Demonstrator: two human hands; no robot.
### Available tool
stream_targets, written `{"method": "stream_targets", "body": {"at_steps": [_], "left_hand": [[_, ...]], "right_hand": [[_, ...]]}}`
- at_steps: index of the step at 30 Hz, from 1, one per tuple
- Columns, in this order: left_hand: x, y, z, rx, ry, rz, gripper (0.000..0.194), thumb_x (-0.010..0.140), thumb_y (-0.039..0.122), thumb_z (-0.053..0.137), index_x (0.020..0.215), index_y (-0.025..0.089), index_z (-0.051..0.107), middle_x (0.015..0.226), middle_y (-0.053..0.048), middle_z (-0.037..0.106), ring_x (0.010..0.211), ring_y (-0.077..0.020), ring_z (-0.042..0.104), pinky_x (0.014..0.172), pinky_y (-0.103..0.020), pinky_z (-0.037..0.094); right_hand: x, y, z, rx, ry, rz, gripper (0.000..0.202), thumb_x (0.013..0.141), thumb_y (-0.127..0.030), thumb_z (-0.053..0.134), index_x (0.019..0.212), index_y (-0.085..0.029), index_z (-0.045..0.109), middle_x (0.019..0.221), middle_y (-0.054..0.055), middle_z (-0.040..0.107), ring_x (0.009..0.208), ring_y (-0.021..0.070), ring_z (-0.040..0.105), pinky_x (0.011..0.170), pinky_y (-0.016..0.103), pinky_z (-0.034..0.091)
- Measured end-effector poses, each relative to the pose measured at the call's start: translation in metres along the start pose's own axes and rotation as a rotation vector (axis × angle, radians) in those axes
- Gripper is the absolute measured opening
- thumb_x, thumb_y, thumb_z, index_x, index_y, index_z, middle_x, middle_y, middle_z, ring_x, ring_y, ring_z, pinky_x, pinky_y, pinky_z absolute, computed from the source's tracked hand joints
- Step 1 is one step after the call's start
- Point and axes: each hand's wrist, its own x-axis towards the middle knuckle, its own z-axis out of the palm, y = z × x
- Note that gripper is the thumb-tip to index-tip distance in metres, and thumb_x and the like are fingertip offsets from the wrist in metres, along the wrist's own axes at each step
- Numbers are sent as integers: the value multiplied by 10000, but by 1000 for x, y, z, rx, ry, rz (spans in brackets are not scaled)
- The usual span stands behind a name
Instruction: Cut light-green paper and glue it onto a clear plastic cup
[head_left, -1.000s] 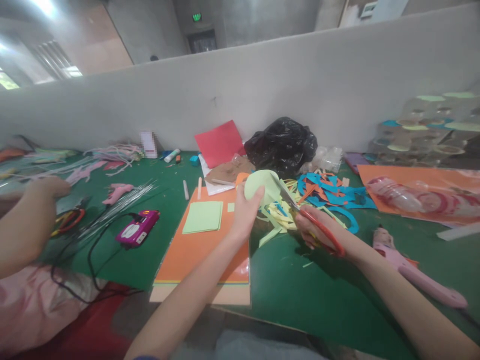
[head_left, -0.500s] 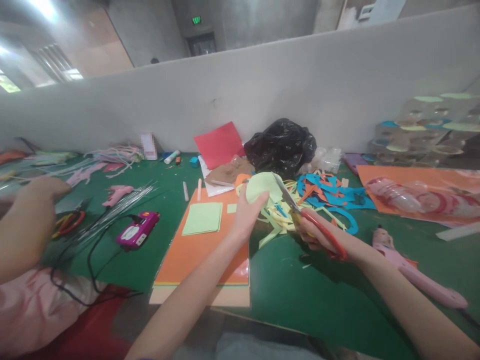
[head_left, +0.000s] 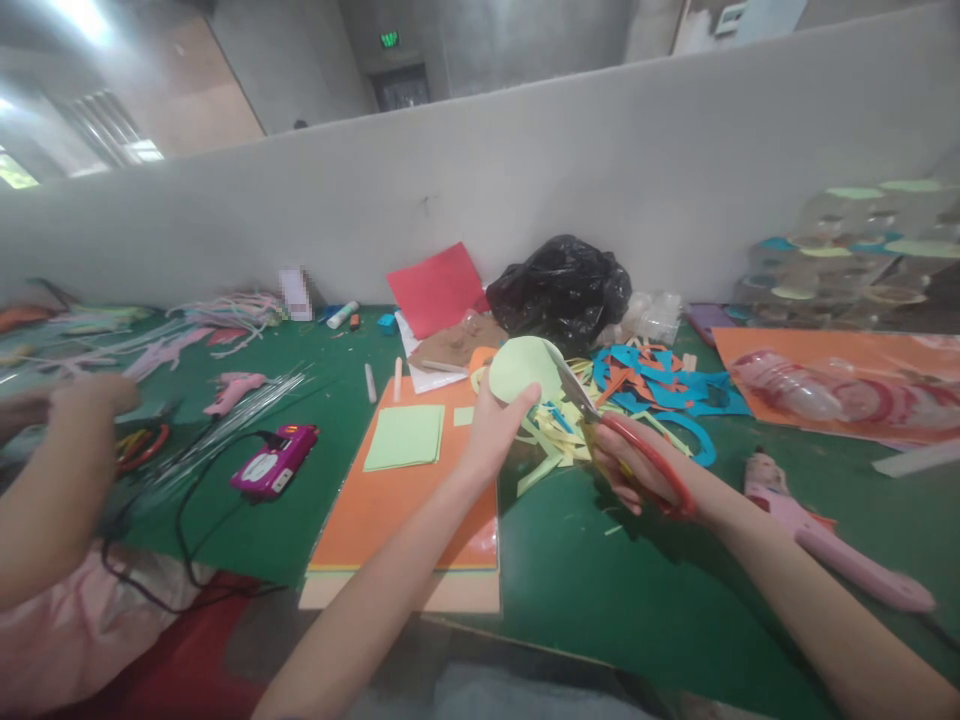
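My left hand [head_left: 500, 425] pinches a rounded piece of light green paper [head_left: 525, 370] between thumb and fingers, above a heap of paper scraps. In my right hand [head_left: 626, 465] is a pair of scissors [head_left: 651, 462] with red and yellow handles. The blades meet the right edge of the green paper. Below my left forearm lies a stack of orange paper [head_left: 397, 520], and square light green sheets [head_left: 405, 437] rest on it. Yellow paper strips [head_left: 566, 440] and blue paper offcuts [head_left: 697, 395] lie under and beyond the scissors.
A co-worker's arm [head_left: 60, 480] is at the left, near pliers [head_left: 142, 445]. A purple box with a cord [head_left: 276, 462] stands between us. At the right lie a pink glue gun [head_left: 832, 545] and plastic bottles [head_left: 847, 395]. Behind sits a black plastic bag [head_left: 562, 290].
The green paper has turned slightly in my left hand and shows a rounder outline. The fingers of my right hand have spread a little on the scissors. The co-worker's hand has shifted.
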Motion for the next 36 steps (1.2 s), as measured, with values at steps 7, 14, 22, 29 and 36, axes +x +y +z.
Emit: {"method": "stream_targets", "body": {"at_steps": [7, 14, 22, 29, 36], "left_hand": [[0, 1, 1, 26, 13, -12, 522, 756, 346, 773, 1229, 181, 629, 1212, -111, 713, 1121, -272, 658, 995, -412, 497], [-2, 5, -1, 93, -18, 9, 443, 777, 337, 751, 1172, 175, 635, 1207, -108, 718, 1098, -259, 669, 968, -391, 509], [-2, 8, 0, 85, -50, 7, 432, 796, 312, 723, 1199, 179, 642, 1192, -98, 736, 1098, -249, 678, 954, -366, 517], [0, 7, -2, 64, -69, 29, 377, 839, 332, 660, 1179, 171, 689, 1236, -97, 727, 1151, -248, 659, 990, -355, 492], [2, 4, -7, 100, -51, 4, 382, 819, 334, 680, 1161, 167, 691, 1200, -100, 737, 1099, -249, 674, 941, -343, 505]], "right_hand": [[-1, -2, 2, 36, -45, 7, 449, 924, -674, 526, 866, -243, 415, 694, -63, 516, 413, 92, 512, 352, 226, 413], [-2, -4, -1, -14, -77, -52, 405, 909, -625, 573, 929, -233, 474, 846, -10, 565, 624, 163, 682, 428, 242, 484], [1, -12, 2, -35, 26, 107, 519, 841, -730, 580, 823, -242, 403, 566, -74, 501, 332, 104, 491, 297, 209, 286], [-3, -7, -1, -21, -56, 14, 545, 877, -777, 503, 872, -238, 418, 688, -44, 513, 473, 84, 476, 381, 202, 336], [-6, -10, -4, -96, -101, -37, 535, 907, -769, 461, 885, -236, 422, 776, -10, 507, 563, 107, 473, 443, 247, 352]]}}
